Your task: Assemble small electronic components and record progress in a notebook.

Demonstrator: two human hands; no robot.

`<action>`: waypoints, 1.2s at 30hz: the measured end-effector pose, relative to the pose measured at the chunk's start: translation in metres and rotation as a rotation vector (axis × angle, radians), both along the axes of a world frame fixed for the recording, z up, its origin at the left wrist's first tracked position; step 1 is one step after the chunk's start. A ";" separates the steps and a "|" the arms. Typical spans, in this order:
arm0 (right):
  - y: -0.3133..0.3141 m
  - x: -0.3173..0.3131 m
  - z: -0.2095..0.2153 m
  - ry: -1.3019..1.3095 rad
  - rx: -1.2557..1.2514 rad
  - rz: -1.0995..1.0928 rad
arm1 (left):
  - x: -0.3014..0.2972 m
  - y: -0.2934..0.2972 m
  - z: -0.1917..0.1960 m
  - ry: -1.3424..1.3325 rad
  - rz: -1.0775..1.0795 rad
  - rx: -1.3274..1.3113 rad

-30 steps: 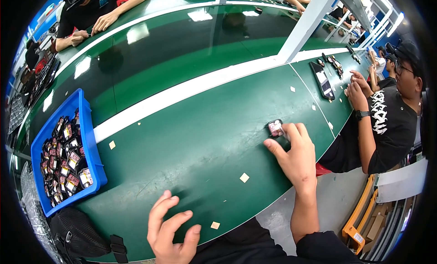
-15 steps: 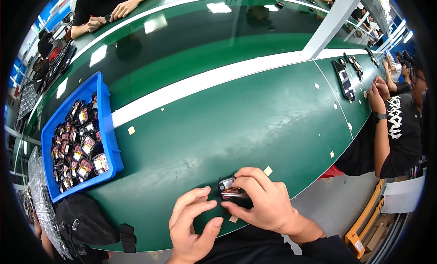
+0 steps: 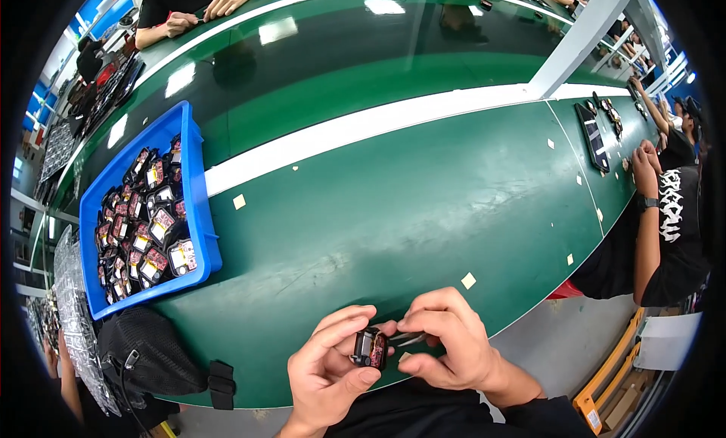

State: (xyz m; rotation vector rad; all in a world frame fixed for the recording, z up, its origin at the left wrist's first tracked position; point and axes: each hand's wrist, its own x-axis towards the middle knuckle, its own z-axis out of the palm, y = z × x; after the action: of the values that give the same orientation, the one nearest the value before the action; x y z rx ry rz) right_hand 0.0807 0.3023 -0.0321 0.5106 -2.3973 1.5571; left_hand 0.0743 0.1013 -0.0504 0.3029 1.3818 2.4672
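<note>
A small black device housing [image 3: 370,349] with a reddish circuit board and a pale rectangular part inside is held in my left hand [image 3: 329,370]. My fingers and thumb close round its sides just above the table's near edge. To its right, my right hand [image 3: 454,347] grips metal tweezers [image 3: 408,338], whose tips point left toward the housing. Whether the tips touch it I cannot tell. At the left stands a blue bin [image 3: 198,188], filled with several similar black housings [image 3: 161,225] with boards.
The green table [image 3: 340,234] carries small pale paper squares [image 3: 469,281]. A black bag [image 3: 147,359] lies by the near left edge. On the right, a co-worker [image 3: 669,234] sits near a black tray [image 3: 591,138]. Another person's hands [image 3: 227,1] are across the conveyor [image 3: 333,83].
My left hand, previously open and apart, has closed round the housing, which has come off the table toward me. My right hand has drawn slightly aside with the tweezers. The view has shifted slightly.
</note>
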 end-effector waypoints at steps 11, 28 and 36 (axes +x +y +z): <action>-0.004 -0.002 -0.009 0.085 0.214 -0.160 | 0.000 -0.001 -0.005 -0.009 0.041 0.034; -0.006 0.001 -0.010 0.086 0.252 -0.206 | 0.001 0.002 -0.002 -0.102 0.069 0.062; -0.007 0.003 -0.015 0.231 0.335 -0.221 | 0.001 0.003 -0.002 -0.083 0.096 0.036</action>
State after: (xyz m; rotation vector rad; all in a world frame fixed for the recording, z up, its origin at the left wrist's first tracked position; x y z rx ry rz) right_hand 0.0839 0.2953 -0.0470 0.4401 -2.4419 0.9562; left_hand 0.0753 0.1039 -0.0524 0.1435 1.3487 2.5532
